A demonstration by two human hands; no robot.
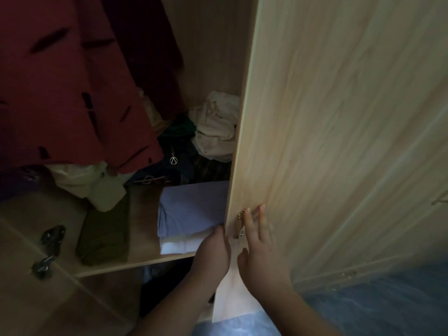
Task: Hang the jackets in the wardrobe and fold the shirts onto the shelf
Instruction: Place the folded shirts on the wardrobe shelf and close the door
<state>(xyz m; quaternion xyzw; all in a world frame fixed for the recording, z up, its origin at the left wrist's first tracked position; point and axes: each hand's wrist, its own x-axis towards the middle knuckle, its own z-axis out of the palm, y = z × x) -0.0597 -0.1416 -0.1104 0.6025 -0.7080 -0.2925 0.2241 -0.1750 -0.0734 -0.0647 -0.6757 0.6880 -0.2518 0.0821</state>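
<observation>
A red jacket [68, 93] with dark slits hangs at the upper left inside the wardrobe. On the wooden shelf [143, 238] lies a folded lilac shirt [191, 209] on top of a white one [179, 246], with a folded olive garment [104, 236] to its left. My left hand [213, 253] grips the edge of the light wooden wardrobe door [339, 141] just beside the shirt stack. My right hand [261, 246] lies flat on the door's outer face, fingers spread near a small metal handle [242, 224].
A heap of loose clothes fills the back of the shelf: a cream bundle [215, 127], dark garments with a zip pull [173, 160], a pale piece [97, 185]. Door hinges [48, 248] sit at the left. Blue bedding [363, 306] lies at the lower right.
</observation>
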